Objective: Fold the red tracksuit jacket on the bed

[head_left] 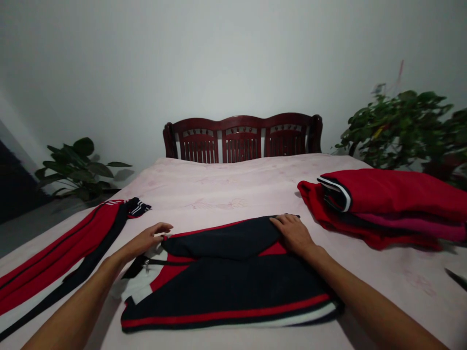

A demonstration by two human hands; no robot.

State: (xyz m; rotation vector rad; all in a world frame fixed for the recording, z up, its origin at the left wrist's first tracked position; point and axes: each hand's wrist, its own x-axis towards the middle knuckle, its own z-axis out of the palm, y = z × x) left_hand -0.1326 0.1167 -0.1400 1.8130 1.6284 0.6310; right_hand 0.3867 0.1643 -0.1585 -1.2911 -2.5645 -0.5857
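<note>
Red clothing [78, 240] lies left on the bed [219, 187]. The left hand [155, 234], thumb and fingers parted, is at the jacket [233, 284] spread there; the right hand [295, 234] covers its far corner, pinch unclear. Right, a clothes pile [397, 194] sits before a plant [404, 126].

On the bed [219, 187], our right forearm [350, 287] covers part of the right end of the navy track jacket [233, 282], and we cannot tell whether the right hand's [294, 236] fingers pinch the cloth. The left picture edge cuts off the red garment [73, 248]; the right crops the folded clothes [394, 194] and a dark object [456, 279] we cannot identify. The bed's far edge hides the foot of the wooden headboard [241, 121].
</note>
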